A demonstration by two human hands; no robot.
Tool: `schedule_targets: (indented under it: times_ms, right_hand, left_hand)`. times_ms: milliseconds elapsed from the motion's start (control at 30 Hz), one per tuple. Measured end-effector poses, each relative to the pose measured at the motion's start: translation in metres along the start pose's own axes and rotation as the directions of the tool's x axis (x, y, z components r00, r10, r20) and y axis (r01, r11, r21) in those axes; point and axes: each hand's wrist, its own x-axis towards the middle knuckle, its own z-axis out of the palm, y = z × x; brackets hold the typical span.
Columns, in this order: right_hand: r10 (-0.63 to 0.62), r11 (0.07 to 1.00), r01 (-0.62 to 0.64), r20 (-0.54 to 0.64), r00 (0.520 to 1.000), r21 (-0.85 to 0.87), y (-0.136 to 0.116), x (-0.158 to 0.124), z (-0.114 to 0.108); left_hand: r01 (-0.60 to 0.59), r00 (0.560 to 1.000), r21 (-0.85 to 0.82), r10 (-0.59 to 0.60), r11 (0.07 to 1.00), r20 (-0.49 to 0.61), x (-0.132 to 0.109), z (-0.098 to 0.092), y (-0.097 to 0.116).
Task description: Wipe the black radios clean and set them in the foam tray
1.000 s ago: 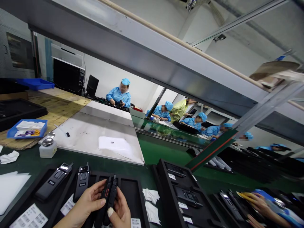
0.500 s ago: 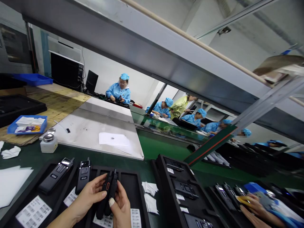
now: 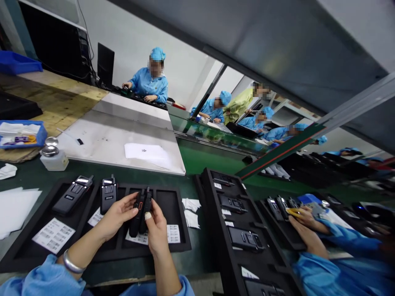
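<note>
Between my two hands, above a black foam tray [image 3: 185, 242], a black walkie-talkie [image 3: 135, 222] is held upright, its side with an orange-outlined button facing me. Close beside that side is a narrow dark part with a stubby antenna; I cannot tell whether it is a second radio. My left hand [image 3: 119, 213] grips from the left with thumb and fingers. On the right, my right hand [image 3: 158, 230] is closed round it, its thumb tip wrapped in something white. Two more walkie-talkies [image 3: 73, 196] with lit screens lie in the tray, near printed label sheets [image 3: 54, 235].
To the right stands a deeper foam tray [image 3: 212, 213] of walkie-talkies. Beyond it a co-worker's hands [image 3: 308, 226] hold something yellow. A pump bottle [image 3: 54, 160], blue bin [image 3: 40, 133] and white board [image 3: 101, 123] stand behind. Crumpled white wipes [image 3: 191, 211] lie beside my tray.
The view has tilted down, so my sleeves and bracelet now show. My hands keep the same hold on the walkie-talkie. The co-worker across the bench has moved their hands apart.
</note>
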Motion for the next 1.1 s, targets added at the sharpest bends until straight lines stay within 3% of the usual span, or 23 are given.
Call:
schedule_targets:
  times_ms: [267, 533, 700, 933, 1100]
  right_hand:
    - [0.012, 0.993, -0.023, -0.088, 0.996, -0.119, 0.008, 0.001, -0.005]
    - [0.109, 0.990, -0.094, -0.159, 0.981, 0.102, 0.011, 0.003, -0.005]
    - [0.114, 0.987, -0.092, -0.169, 0.979, 0.131, 0.007, 0.002, -0.004]
    - [0.074, 0.997, -0.070, -0.093, 0.993, 0.040, 0.001, 0.001, -0.001]
    - [-0.016, 0.997, 0.013, 0.032, 0.999, 0.080, -0.005, -0.009, -0.002]
  left_hand:
    - [0.061, 0.996, 0.068, -0.057, 0.996, -0.062, 0.004, 0.003, 0.001]
    - [0.081, 0.992, 0.147, -0.065, 0.986, -0.111, 0.009, 0.007, -0.003]
    - [0.075, 0.993, 0.170, -0.058, 0.983, -0.104, 0.007, 0.008, -0.003]
    - [0.030, 0.997, 0.199, -0.016, 0.980, -0.073, 0.005, 0.008, -0.002]
    - [-0.087, 0.996, 0.251, 0.089, 0.964, 0.002, -0.016, 0.011, 0.000]
